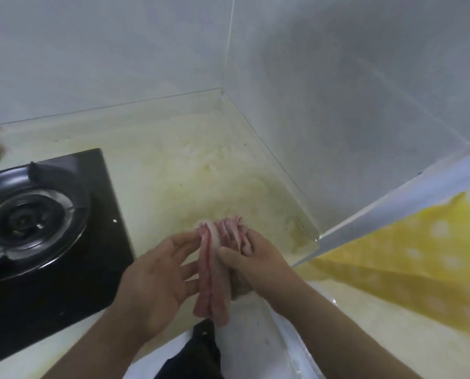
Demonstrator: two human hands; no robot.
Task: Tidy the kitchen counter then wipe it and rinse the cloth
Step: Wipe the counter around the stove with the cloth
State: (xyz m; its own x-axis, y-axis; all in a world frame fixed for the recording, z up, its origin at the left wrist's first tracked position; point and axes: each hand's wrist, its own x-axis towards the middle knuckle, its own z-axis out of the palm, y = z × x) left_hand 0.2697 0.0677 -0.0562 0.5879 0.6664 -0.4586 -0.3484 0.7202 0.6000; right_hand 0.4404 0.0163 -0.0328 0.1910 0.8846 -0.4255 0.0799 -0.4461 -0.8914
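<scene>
One surface (173, 165), pale and stained, runs into the far right corner; one black hob (99, 214) with one burner (26, 222) in view sits at its left edge. One cloth (212, 283), pink-striped and bunched in folds, hangs just above the near edge, between both hands. I judge it light, limp and likely damp; best taken at the gathered middle. Two hands: the right hand (255, 261) has its grip curled round the cloth; the left hand (154, 280) lies straight-fingered against the cloth's side, holding nothing.
</scene>
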